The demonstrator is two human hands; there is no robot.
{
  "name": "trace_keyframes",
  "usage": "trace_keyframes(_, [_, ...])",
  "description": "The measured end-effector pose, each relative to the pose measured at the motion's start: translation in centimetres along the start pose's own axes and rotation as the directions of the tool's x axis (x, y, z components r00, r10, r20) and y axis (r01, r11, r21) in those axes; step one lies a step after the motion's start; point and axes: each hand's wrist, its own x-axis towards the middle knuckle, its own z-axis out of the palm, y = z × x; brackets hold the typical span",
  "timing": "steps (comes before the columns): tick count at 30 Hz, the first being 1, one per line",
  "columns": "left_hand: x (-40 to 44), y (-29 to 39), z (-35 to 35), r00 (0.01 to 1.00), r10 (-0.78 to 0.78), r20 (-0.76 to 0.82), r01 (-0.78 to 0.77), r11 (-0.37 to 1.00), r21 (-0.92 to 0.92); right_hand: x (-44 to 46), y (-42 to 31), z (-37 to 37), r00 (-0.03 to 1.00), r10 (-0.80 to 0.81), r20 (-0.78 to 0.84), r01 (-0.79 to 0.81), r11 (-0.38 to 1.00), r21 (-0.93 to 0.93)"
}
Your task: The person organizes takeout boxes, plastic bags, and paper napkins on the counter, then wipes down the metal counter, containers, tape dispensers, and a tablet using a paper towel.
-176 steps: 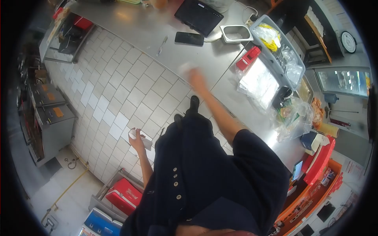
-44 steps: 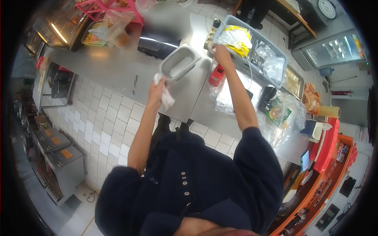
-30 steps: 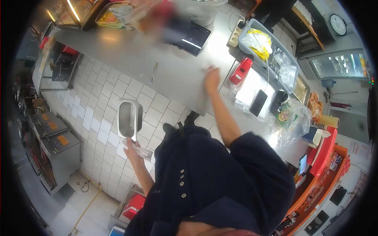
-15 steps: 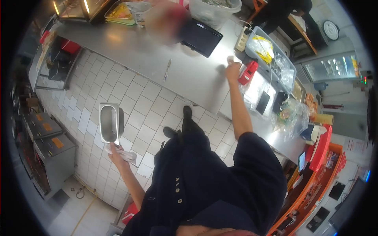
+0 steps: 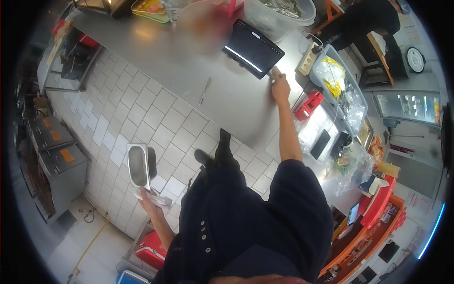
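Low over the tiled floor, my left hand (image 5: 149, 201) is closed round the near end of a rectangular steel food pan (image 5: 138, 165). Crumpled white paper or thin plastic (image 5: 163, 200) is held in the same hand, against the pan's end. My right hand (image 5: 281, 88) reaches over the steel counter (image 5: 231, 104), beside the near right corner of a black tablet (image 5: 254, 48). Its fingers look curled, with a pale tip towards that corner; I cannot make out what, if anything, they hold. A pen-like stick (image 5: 205, 90) lies on the counter.
Right of my right hand are a red device (image 5: 308, 105), a power strip (image 5: 308, 60), and a grey tub (image 5: 360, 113) of plastic packets. A phone (image 5: 320, 144) and clear bags (image 5: 352, 165) lie closer. At the back stands a large clear tub (image 5: 302, 21); another person (image 5: 366, 21) is behind it.
My right hand has moved left and away from me, from near the red device to the tablet's corner. The left hand still holds the pan and white material. The whole view has shifted slightly.
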Motion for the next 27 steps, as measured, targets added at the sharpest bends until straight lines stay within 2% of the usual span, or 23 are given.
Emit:
trace_keyframes(4, [2.5, -1.7, -0.4, 0.993, -0.064, 0.099, 0.069, 0.996, -0.057, -4.1, -2.0, 0.1, 0.999, -0.037, -0.014, 0.037, 0.999, 0.017])
trace_keyframes(7, [2.5, -1.7, 0.0, 0.99, -0.033, 0.135, 0.044, 0.996, -0.079, -6.5, -3.4, 0.4, 0.998, -0.06, -0.013, 0.06, 0.997, 0.04])
trace_keyframes(9, [2.4, -1.5, 0.1, 0.991, -0.03, 0.129, 0.04, 0.996, -0.078, -8.9, -5.9, 1.0, 1.0, -0.022, 0.001, 0.022, 0.996, 0.083])
trace_keyframes(10, [2.1, -1.2, 0.4, 0.994, -0.009, 0.106, 0.019, 0.996, -0.085, -11.2, -6.2, 5.7, 0.969, -0.194, -0.153, 0.202, 0.979, 0.04])
trace_keyframes(11, [1.9, -1.0, 0.7, 0.996, 0.008, 0.089, 0.0, 0.996, -0.093, -14.1, -10.8, 4.6, 0.962, -0.147, 0.229, 0.073, 0.95, 0.303])
trace_keyframes(12, [2.1, -1.2, 0.5, 0.995, 0.003, 0.1, 0.006, 0.996, -0.088, -17.6, -14.5, 5.2, 0.867, -0.318, 0.383, 0.155, 0.904, 0.399])
trace_keyframes(13, [2.4, -1.3, 0.3, 0.993, -0.007, 0.116, 0.017, 0.996, -0.086, -21.0, -16.4, 6.6, 0.659, -0.657, 0.365, 0.328, 0.689, 0.646])
trace_keyframes(14, [2.9, -1.3, 0.4, 0.991, -0.012, 0.134, 0.023, 0.996, -0.086, -22.7, -21.6, 0.4, 0.472, -0.619, 0.628, 0.044, 0.728, 0.685])
trace_keyframes(15, [3.3, -1.2, 0.6, 0.99, -0.006, 0.144, 0.018, 0.996, -0.087, -24.0, -22.0, 0.7, 0.482, -0.618, 0.621, 0.046, 0.726, 0.686])
trace_keyframes(17, [3.8, -0.8, 0.5, 0.992, 0.014, 0.122, -0.003, 0.996, -0.087, -25.0, -23.2, 0.5, 0.631, -0.644, 0.432, 0.113, 0.627, 0.771])
trace_keyframes(18, [4.0, -0.6, 0.2, 0.992, 0.014, 0.123, -0.003, 0.997, -0.083, -24.2, -21.4, -0.1, 0.719, -0.66, 0.219, 0.348, 0.614, 0.709])
trace_keyframes(20, [4.4, -0.3, 0.2, 0.988, 0.045, 0.147, -0.025, 0.991, -0.135, -20.7, -16.0, 0.4, 0.887, -0.458, -0.058, 0.39, 0.676, 0.625])
trace_keyframes(21, [4.4, -0.2, 0.2, 0.989, 0.043, 0.144, -0.023, 0.99, -0.139, -18.5, -12.9, 0.4, 0.969, -0.245, -0.042, 0.217, 0.751, 0.623])
trace_keyframes(22, [4.4, 0.0, 0.2, 0.989, 0.058, 0.139, -0.038, 0.989, -0.14, -15.8, -9.7, -0.2, 0.969, -0.153, -0.196, 0.239, 0.784, 0.572])
trace_keyframes(23, [4.5, 0.2, 0.1, 0.988, 0.074, 0.132, -0.056, 0.989, -0.141, -13.0, -6.6, -1.2, 0.937, -0.149, -0.315, 0.288, 0.84, 0.46])
trace_keyframes(25, [4.7, 0.4, -0.4, 0.988, 0.081, 0.129, -0.063, 0.988, -0.141, -7.9, -0.7, -1.1, 0.926, -0.033, -0.377, 0.162, 0.934, 0.317])
trace_keyframes(27, [4.6, 0.6, -0.6, 0.989, 0.089, 0.119, -0.071, 0.987, -0.146, -4.1, 2.3, -1.0, 0.914, -0.003, -0.405, 0.143, 0.938, 0.315])
